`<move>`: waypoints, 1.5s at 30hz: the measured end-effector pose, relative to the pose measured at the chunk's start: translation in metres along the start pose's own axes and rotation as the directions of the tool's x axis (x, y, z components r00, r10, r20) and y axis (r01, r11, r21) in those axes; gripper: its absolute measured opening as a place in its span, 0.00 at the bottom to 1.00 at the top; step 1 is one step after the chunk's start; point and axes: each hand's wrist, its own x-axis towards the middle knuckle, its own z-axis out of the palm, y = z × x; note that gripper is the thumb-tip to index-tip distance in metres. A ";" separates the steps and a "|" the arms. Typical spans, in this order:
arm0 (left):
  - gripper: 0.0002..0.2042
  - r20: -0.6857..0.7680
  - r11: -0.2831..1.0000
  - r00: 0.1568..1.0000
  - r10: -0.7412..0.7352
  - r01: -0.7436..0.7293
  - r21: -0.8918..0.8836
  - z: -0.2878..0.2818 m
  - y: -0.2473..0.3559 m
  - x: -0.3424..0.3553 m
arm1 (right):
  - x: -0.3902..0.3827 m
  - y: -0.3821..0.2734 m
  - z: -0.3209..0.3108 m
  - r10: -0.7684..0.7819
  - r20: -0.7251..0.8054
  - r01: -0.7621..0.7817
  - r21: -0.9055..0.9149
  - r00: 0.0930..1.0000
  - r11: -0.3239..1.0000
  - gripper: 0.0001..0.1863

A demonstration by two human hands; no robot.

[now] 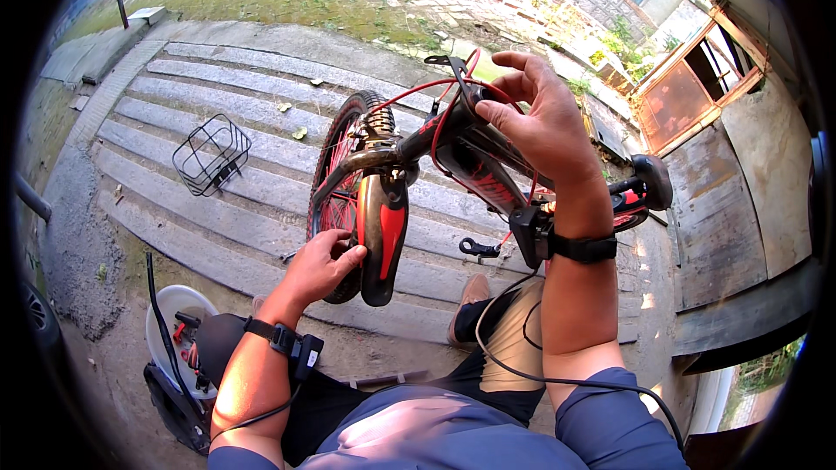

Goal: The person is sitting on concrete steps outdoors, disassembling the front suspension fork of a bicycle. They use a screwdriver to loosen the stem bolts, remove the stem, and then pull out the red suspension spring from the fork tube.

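Note:
A small black and red bicycle (pixel 477 170) is in front of me, its front wheel (pixel 335 165) turned to the left. My left hand (pixel 324 268) pinches the edge of the black and red front mudguard (pixel 380 235), thumb on its side, fingers partly hidden by the wheel. At the upper front of the frame, my right hand (pixel 542 117) curls its fingers and thumb round the dark top end, beside red cables (pixel 418 87). A black bracket (pixel 446 62) sticks up there. A black crank arm with pedal end (pixel 477 248) shows below the frame.
A black wire basket (pixel 212 155) lies on the slatted stone paving to the left. By my left knee stands a white bucket (pixel 178 300) with tools. The saddle (pixel 651 181) is at right, near wooden boards (pixel 718 209). Black cables (pixel 501 365) run from my wrist-worn devices.

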 end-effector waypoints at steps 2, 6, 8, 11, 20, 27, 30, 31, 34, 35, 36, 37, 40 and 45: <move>0.33 0.003 1.000 1.000 0.000 0.000 0.017 0.000 0.000 0.000 | 0.000 0.003 -0.001 -0.055 0.007 0.054 0.059 0.998 0.997 0.29; 0.31 0.006 1.000 1.000 -0.012 0.012 0.019 -0.002 0.002 -0.001 | -0.001 -0.007 0.002 0.098 0.006 -0.098 -0.046 0.995 0.994 0.27; 0.27 0.014 1.000 1.000 -0.015 0.015 0.016 -0.002 0.007 -0.002 | 0.001 0.000 0.003 0.166 0.016 -0.166 -0.014 0.986 0.986 0.27; 0.28 0.017 1.000 1.000 -0.008 0.007 0.017 -0.001 0.001 0.000 | 0.000 0.005 0.002 0.044 -0.004 -0.044 0.011 0.999 0.999 0.28; 0.28 0.020 0.999 1.000 -0.016 0.015 0.032 -0.003 0.006 -0.002 | -0.001 -0.010 0.003 0.117 -0.048 -0.123 -0.140 0.992 0.983 0.30; 0.28 0.025 0.999 1.000 -0.008 0.007 0.044 -0.004 0.007 -0.002 | 0.001 0.004 0.002 0.001 0.000 -0.001 0.014 1.000 1.000 0.31; 0.28 0.030 0.999 0.999 -0.013 0.012 0.040 -0.004 0.011 -0.003 | 0.000 0.005 0.001 -0.022 0.009 0.021 0.071 1.000 0.997 0.31; 0.28 0.032 0.999 0.999 -0.017 0.016 0.032 -0.004 0.009 -0.003 | -0.001 0.002 0.001 -0.006 0.000 0.006 0.025 1.000 1.000 0.31; 0.27 0.033 1.000 0.999 -0.018 0.018 0.010 -0.003 0.006 -0.002 | 0.001 -0.007 0.001 0.137 0.014 -0.135 -0.097 0.990 0.986 0.31; 0.27 0.032 1.000 0.999 -0.017 0.017 0.003 -0.002 0.005 -0.002 | 0.002 -0.008 0.002 0.201 0.022 -0.196 -0.136 0.979 0.971 0.32; 0.27 0.030 1.000 0.999 -0.015 0.015 0.010 -0.003 0.004 -0.002 | 0.002 -0.009 0.003 0.181 0.019 -0.176 -0.137 0.983 0.975 0.31; 0.27 0.029 1.000 1.000 -0.013 0.013 0.016 -0.003 0.004 -0.002 | 0.001 -0.009 0.004 0.160 0.017 -0.157 -0.139 0.987 0.978 0.31; 0.27 0.031 1.000 0.999 -0.011 0.010 0.025 -0.003 0.006 -0.001 | 0.000 -0.003 0.002 0.028 0.023 -0.027 -0.054 0.999 0.998 0.29; 0.27 0.038 1.000 0.999 -0.017 0.016 0.023 -0.004 0.010 -0.002 | -0.003 0.000 0.002 0.011 0.004 -0.011 0.034 1.000 0.999 0.26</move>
